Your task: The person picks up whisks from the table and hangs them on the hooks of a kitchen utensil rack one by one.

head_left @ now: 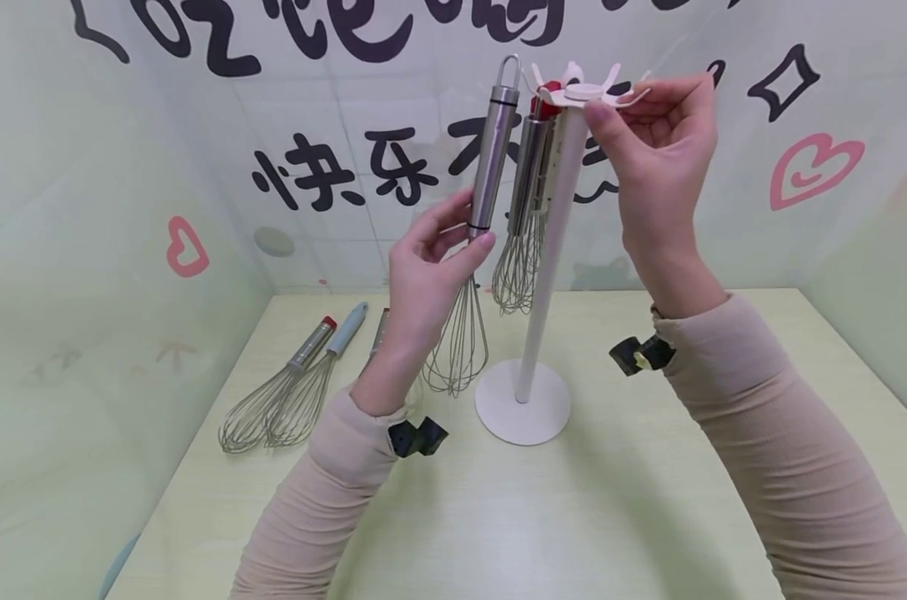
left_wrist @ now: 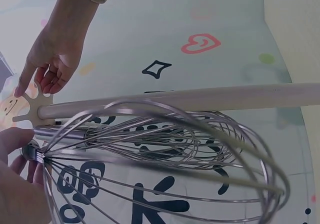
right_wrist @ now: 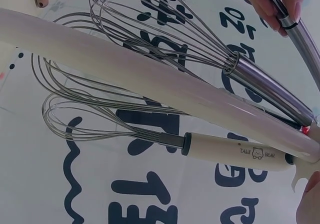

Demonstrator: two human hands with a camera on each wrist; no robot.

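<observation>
While two whisks [head_left: 288, 392] lie at lower left on the table [head_left: 648, 500], the left hand [head_left: 423, 275] grips a steel whisk [head_left: 483, 208] mid-frame; right-hand fingers [head_left: 611, 112] apparently pinch the rack [head_left: 551, 250] top hook. A missed loop could tip the rack.

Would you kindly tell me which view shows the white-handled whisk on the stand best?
The right wrist view: the white-handled whisk shows whole, wires to printed handle, beside the stand's pole. In the head view it hangs hidden behind the pole; the left wrist view shows only tangled wires.
</observation>
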